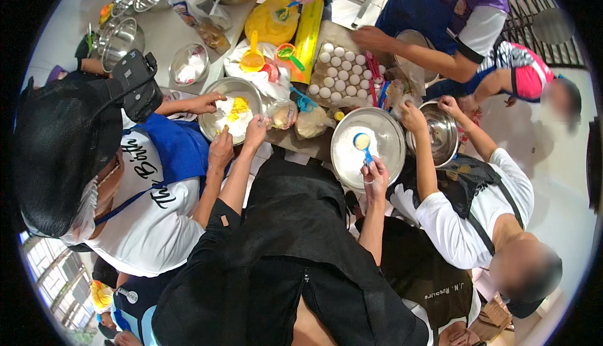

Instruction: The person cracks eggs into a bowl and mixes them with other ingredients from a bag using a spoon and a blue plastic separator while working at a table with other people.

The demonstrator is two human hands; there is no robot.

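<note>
My right hand (375,176) grips a blue measuring spoon (367,150). A pale powder fills the spoon's bowl. The spoon is over a large metal mixing bowl (340,169) holding white powder (349,144). My left hand (256,133) is at the right rim of another metal bowl (206,131); its fingers are too unclear to show whether they hold anything. White powder (242,127) and a yellow, crumbly substance (239,106) lie in that bowl. A co-worker's hands are at the same bowl, on its left and front sides. A clear plastic bag (283,114) lies close to my left fingers.
Several eggs (340,70) sit in a tray behind my bowl. A knotted plastic bag (311,122) of pale powder rests near the table edge. Farther back are an orange measuring cup (252,58) and a yellow box (311,40). To the right, a co-worker holds a metal bowl (433,134).
</note>
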